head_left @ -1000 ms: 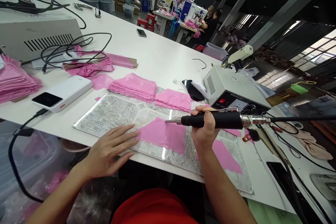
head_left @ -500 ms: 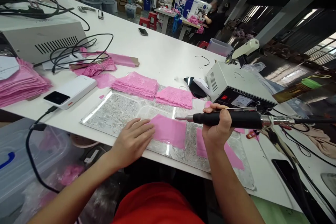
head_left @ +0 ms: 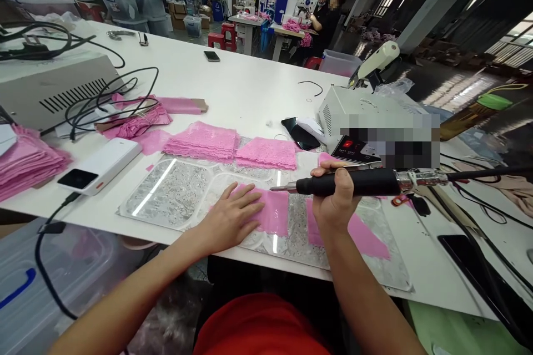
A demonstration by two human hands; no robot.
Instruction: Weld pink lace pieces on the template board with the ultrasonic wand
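My left hand (head_left: 233, 216) lies flat with its fingers spread over a pink fabric piece (head_left: 275, 212) on the grey marbled board (head_left: 166, 188). In my right hand (head_left: 336, 194) is a black-handled tool (head_left: 375, 183) with a pointed metal tip and a cable at its rear, which looks like an ultrasonic cutting pen. Its tip sits at the upper edge of the fabric; whether it touches cannot be made out. Another pink piece (head_left: 366, 236) lies partly behind my right wrist. Beyond the hands are two stacks of pink lace pieces, one left (head_left: 202, 141) and one right (head_left: 266, 153).
A grey control box (head_left: 333, 113) stands at the right, a second vented box (head_left: 62, 83) at the left with loose black cables. A white power bank (head_left: 102, 163) and a fabric pile (head_left: 29, 161) lie left. A phone (head_left: 211, 56) rests farther back. People sit at sewing machines beyond.
My left hand has moved right, farther onto the pink fabric piece, with its fingers more spread. The tool remains in my right hand near the fabric's upper edge. The view has shifted slightly.
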